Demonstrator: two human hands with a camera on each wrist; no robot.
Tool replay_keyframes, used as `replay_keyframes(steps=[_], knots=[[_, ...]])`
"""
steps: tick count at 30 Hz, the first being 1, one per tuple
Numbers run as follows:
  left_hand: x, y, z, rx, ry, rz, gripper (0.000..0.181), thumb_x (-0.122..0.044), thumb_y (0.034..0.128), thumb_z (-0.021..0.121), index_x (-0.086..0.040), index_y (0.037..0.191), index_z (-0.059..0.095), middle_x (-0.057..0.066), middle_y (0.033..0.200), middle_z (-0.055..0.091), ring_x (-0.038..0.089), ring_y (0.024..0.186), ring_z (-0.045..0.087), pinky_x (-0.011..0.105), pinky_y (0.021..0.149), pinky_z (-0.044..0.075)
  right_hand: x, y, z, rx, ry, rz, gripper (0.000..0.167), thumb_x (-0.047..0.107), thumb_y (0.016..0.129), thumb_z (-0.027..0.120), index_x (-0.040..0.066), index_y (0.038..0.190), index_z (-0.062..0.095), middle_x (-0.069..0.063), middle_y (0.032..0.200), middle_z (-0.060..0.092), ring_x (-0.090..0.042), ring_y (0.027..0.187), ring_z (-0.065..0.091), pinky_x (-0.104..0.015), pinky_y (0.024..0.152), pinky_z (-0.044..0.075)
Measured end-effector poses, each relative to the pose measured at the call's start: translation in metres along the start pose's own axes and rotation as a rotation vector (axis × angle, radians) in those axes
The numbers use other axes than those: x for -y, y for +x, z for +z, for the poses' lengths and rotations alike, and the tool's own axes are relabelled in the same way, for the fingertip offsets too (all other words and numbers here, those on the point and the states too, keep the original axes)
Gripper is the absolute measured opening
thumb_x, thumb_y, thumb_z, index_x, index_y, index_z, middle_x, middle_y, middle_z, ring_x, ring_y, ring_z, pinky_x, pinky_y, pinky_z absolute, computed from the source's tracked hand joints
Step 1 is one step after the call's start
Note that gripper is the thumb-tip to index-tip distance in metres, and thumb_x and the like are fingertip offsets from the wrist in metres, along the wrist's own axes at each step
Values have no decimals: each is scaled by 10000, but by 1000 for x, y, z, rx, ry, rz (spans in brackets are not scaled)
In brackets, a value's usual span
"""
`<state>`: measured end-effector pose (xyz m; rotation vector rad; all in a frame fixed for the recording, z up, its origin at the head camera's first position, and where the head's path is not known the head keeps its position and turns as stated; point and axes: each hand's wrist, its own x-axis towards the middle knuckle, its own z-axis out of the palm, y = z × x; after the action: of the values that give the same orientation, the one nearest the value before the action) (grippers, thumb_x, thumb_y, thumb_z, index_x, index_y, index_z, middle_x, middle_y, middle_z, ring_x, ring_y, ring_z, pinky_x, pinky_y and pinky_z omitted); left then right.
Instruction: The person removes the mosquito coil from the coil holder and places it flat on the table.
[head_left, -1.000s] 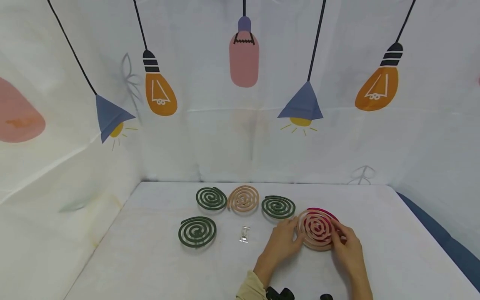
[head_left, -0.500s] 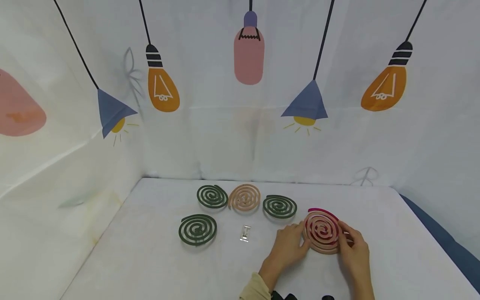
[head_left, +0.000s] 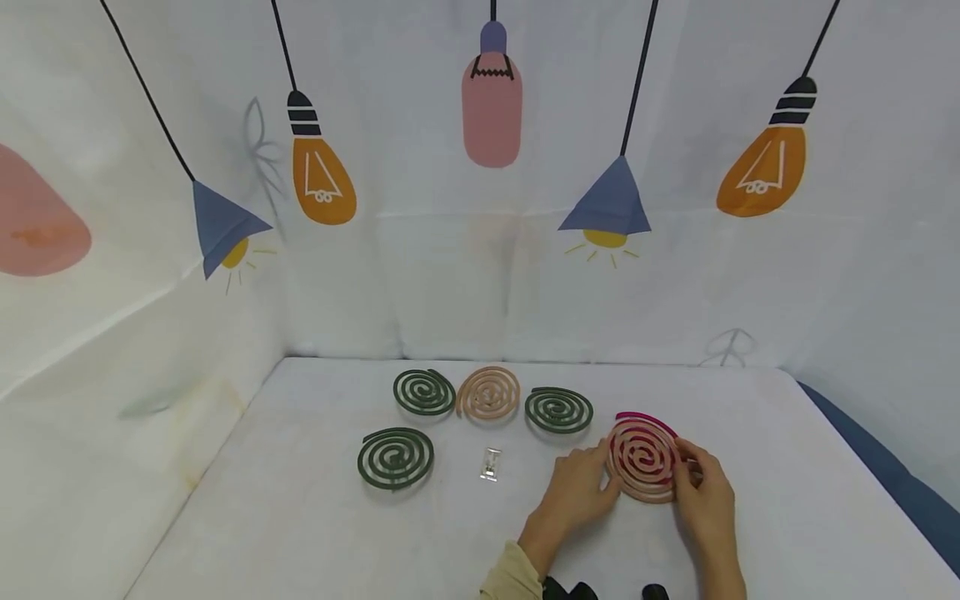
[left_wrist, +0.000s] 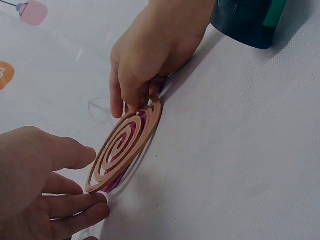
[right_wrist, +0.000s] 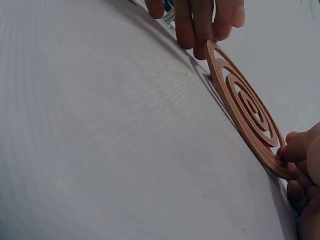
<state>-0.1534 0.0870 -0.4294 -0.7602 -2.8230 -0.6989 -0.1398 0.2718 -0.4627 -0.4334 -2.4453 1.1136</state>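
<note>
A tan mosquito coil [head_left: 643, 490] lies over a pink mosquito coil [head_left: 647, 419], whose edge shows at the back and between the tan rings. My right hand [head_left: 705, 500] pinches the pair's right edge between thumb and fingers. At the opposite edge, my left hand [head_left: 576, 492] has its fingers fairly straight, with fingertips touching the rim. In the left wrist view, the tan coil [left_wrist: 106, 167] sits tilted between the left hand [left_wrist: 35, 185] and the right hand [left_wrist: 150, 50]. The right wrist view shows the left fingertips against the far end of the tan coil [right_wrist: 235, 112].
Green mosquito coils [head_left: 395, 458] lie left on the white table [head_left: 300, 533], with another tan coil [head_left: 488, 393] at the back. A green coil [head_left: 558, 410] is close to my left hand. A small silvery piece [head_left: 490, 464] lies mid-table. Behind stands a lamp-printed cloth [head_left: 450, 275].
Both hands and the stacked coils have shifted slightly to the right since a second ago. Over the last half second they have hardly moved.
</note>
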Motion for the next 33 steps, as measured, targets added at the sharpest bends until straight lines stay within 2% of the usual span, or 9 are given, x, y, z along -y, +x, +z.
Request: replay_keyframes(steps=[3,7,10,13,16,22,25,28,33], knots=[[-1,-3,2,12,-3,-4,490,-313,874,603,-126,1323,541,-40,1198,663,151,971,635,282,706,447,-2,-4,0,-21,23,-12,335,53,936,508,59,1267,555,-143,1136,588,104,850,384,-17,684,317],[-3,0,2,33,22,5,412,-341,877,600,-160,1247,585,-62,1176,665,141,960,621,278,704,436,0,-2,0,-58,44,1,314,79,941,510,65,1250,566,-137,1116,598,78,839,417,-27,674,325],[-4,-1,1,60,40,10,383,-366,882,596,-157,1204,607,-49,1179,659,150,996,613,290,730,446,0,-3,0,-49,20,30,314,83,944,502,50,1251,559,-155,1115,597,-32,874,473,-41,666,322],[-5,-2,1,85,51,9,414,-378,891,588,-165,1246,601,-41,1235,630,155,1069,590,305,784,452,0,-4,-1,-17,-8,52,326,70,941,490,21,1259,541,-187,1125,592,-182,936,514,-93,672,330],[-5,-3,1,99,61,9,422,-387,901,577,-189,1273,595,-42,1281,602,152,1123,567,316,829,451,1,-3,-3,6,-27,63,332,68,939,485,9,1263,534,-200,1137,591,-243,979,523,-159,698,346],[-4,-2,-1,94,32,26,426,-370,913,577,-181,1294,580,-19,1310,582,170,1153,556,335,868,467,3,-2,-2,-6,-22,52,287,94,958,469,21,1221,558,-177,1138,567,-237,979,524,-208,728,361],[-3,-3,-3,104,-6,28,432,-339,914,584,-154,1304,573,20,1321,574,193,1170,554,337,897,479,2,-3,-1,-23,4,62,277,90,962,447,18,1201,567,-169,1147,545,-250,1027,519,-188,752,361],[-2,-5,-6,104,-37,29,417,-306,915,589,-136,1296,579,34,1309,579,200,1166,561,342,909,488,1,-4,1,-50,23,84,279,98,962,430,26,1191,572,-146,1148,546,-206,1040,503,-158,767,357],[2,-4,-10,41,-70,62,376,-274,907,605,-145,1260,607,1,1221,619,144,1123,581,296,894,493,1,-4,0,-84,64,109,277,139,973,416,56,1179,582,-100,1149,560,-103,994,462,-148,776,350]])
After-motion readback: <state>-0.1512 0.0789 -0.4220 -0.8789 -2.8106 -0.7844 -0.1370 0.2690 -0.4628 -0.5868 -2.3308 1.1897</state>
